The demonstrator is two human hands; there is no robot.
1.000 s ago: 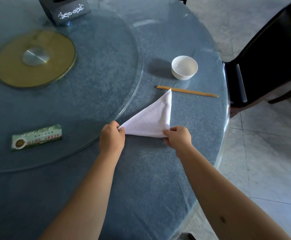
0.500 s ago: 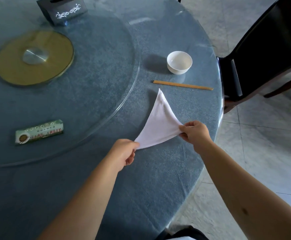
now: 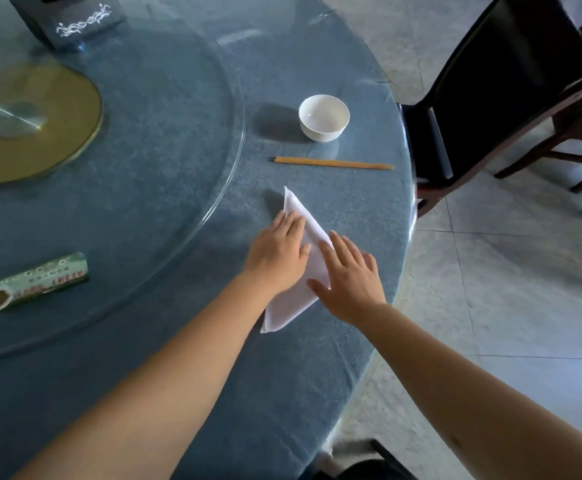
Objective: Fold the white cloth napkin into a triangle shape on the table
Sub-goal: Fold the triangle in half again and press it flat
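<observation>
The white cloth napkin [image 3: 291, 306] lies flat on the blue round table [image 3: 282, 393] as a narrow folded triangle, its sharp tip pointing away from me. My left hand [image 3: 277, 252] rests palm down on its left side, fingers spread. On the napkin's right side lies my right hand [image 3: 350, 278], also flat with fingers apart. Both hands press on the cloth and cover its middle; only the far tip and the near corner show.
A white bowl [image 3: 324, 117] and a pair of wooden chopsticks [image 3: 334, 163] lie beyond the napkin. A glass turntable [image 3: 165, 140] carries a gold disc [image 3: 26, 123], a green packet [image 3: 33, 282] and a dark box [image 3: 71, 19]. A black chair [image 3: 504, 81] stands at the right.
Both hands let go of the napkin's corners after turning and folding it narrower. They now lie flat on top of the cloth instead of pinching it.
</observation>
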